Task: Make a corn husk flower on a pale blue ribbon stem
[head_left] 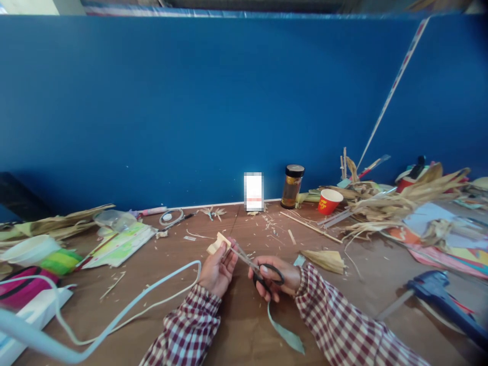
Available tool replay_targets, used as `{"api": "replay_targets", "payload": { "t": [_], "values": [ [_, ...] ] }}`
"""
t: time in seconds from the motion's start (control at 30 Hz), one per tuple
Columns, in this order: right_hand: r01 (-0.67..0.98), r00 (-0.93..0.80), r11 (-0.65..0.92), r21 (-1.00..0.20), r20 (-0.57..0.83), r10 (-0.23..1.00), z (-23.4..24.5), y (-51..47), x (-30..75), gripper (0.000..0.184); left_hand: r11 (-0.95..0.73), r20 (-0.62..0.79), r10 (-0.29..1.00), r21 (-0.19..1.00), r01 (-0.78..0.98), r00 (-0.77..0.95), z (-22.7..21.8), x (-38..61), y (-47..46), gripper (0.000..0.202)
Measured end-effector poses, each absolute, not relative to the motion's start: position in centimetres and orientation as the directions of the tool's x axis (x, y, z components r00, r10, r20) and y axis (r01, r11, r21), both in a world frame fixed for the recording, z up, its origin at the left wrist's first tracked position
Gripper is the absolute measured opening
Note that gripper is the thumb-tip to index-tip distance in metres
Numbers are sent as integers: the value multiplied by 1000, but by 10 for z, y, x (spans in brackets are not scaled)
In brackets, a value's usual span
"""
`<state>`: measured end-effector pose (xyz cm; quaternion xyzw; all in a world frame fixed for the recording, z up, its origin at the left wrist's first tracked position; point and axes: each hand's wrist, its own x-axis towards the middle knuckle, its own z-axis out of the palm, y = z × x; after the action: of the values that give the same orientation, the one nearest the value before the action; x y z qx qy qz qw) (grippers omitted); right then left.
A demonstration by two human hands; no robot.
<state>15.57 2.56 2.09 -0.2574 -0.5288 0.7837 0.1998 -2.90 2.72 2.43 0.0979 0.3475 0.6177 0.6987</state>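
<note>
Between the thumb and fingers of my left hand (219, 269) is a small pale piece of dried husk (216, 245). My right hand (276, 277) grips black-handled scissors (271, 274), fingers through the loops. The blades point up and left and reach the husk piece at my left fingertips; whether they are cutting it I cannot make out. Below my right hand a pale green strip (287, 333) hangs or lies curled. Just right of that hand, a folded piece of corn husk (324, 260) rests on the brown table (244, 320).
A dark-lidded jar (293, 187) and a red paper cup (330, 202) stand near the blue partition (213, 101). Dried husks (419, 198) heap at right, above a blue glue gun (438, 295). A pale blue curved tube (152, 290) arches at left, before a white bowl (30, 250).
</note>
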Motion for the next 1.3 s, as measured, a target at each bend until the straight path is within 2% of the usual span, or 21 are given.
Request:
{"api": "replay_targets", "payload": {
  "t": [0.43,0.57,1.3],
  "values": [
    [-45,-786,-341,-939,-177,593,21,26,158,54,229,-451,890,556,-799,-59,31,-28,27,14],
    [-81,-767,-339,-937,-159,622,22,27,159,53,228,-449,892,551,-803,-54,28,-29,28,14],
    [-68,-791,-334,-940,-154,592,21,27,158,53,223,-418,907,584,-781,-54,27,-28,27,15]
  ]
}}
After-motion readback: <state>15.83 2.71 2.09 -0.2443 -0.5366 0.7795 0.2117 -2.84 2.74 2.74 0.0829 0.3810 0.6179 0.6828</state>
